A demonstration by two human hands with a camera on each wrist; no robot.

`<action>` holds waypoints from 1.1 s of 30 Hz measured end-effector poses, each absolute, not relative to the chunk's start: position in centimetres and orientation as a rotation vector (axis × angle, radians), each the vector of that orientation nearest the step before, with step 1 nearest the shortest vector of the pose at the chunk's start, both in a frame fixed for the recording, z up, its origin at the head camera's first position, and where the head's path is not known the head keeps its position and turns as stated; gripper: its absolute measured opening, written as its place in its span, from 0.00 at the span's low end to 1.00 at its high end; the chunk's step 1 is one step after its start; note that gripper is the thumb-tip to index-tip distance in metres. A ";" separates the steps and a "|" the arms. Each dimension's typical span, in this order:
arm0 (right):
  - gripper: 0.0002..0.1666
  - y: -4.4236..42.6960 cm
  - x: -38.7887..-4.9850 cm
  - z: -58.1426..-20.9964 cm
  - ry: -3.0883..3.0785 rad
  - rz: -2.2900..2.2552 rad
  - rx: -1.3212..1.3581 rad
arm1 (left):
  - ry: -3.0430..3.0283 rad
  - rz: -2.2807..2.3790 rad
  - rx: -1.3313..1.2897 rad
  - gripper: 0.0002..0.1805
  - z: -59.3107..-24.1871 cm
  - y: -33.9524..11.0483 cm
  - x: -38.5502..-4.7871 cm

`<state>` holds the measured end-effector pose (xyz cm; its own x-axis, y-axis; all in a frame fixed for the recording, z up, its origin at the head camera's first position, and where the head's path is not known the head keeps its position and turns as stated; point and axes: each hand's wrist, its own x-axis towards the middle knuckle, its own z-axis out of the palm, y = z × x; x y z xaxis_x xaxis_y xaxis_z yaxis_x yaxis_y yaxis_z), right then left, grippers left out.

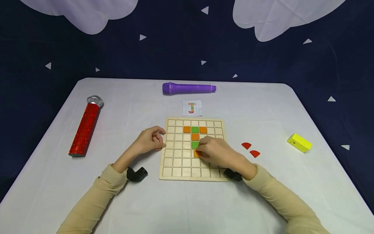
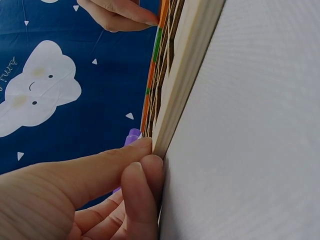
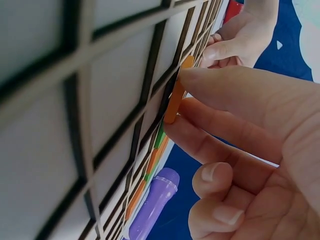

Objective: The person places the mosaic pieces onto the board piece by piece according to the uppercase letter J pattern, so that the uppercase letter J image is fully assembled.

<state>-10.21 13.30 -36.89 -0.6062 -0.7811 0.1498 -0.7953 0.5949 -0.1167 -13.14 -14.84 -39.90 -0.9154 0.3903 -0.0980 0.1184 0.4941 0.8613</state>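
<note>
The right hand (image 1: 217,152) pinches a flat, square orange tile (image 3: 179,90) between thumb and fingers, at the bare cell just nearer the person than a square green tile (image 1: 195,145) on a square, pale wooden grid board (image 1: 193,178). The left hand (image 1: 150,139) holds the board's left edge, thumb and bent fingertip against the wood.

The likeliest slip is a poor seating: in the head view the orange tile sits a little right of its column, and in the right wrist view it looks tilted to the grid, so letting go here could leave a corner propped on a raised divider. The hand also covers nearby cells, which makes a misjudged row possible. A sideways nudge might knock the green tile loose, and a shove on the board could shift it if the left hand's hold is light. The two red quarter-circle pieces (image 1: 250,149) lie beside the board near the right forearm, where a sleeve could brush them.

No brand is readable. The small white paper card (image 1: 199,113) shows a printed coloured pattern, with no legible words. Sideways script (image 2: 9,75) on the dark blue backdrop (image 2: 107,75) cannot be read with certainty.
</note>
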 end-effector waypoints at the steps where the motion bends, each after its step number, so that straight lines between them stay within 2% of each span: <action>1: 0.05 13.2 -10.2 -36.9 -2.734 0.255 1.349 | 2.462 1.387 0.436 0.24 -39.9 -14.8 -13.1; 18: 0.08 13.3 -10.3 -36.7 -2.698 0.281 1.341 | 2.464 1.382 0.423 0.24 -40.1 -14.9 -13.2; 33: 0.13 18.7 -10.1 -36.1 -2.766 0.273 1.160 | 2.454 1.384 0.412 0.24 -39.8 -14.7 -13.0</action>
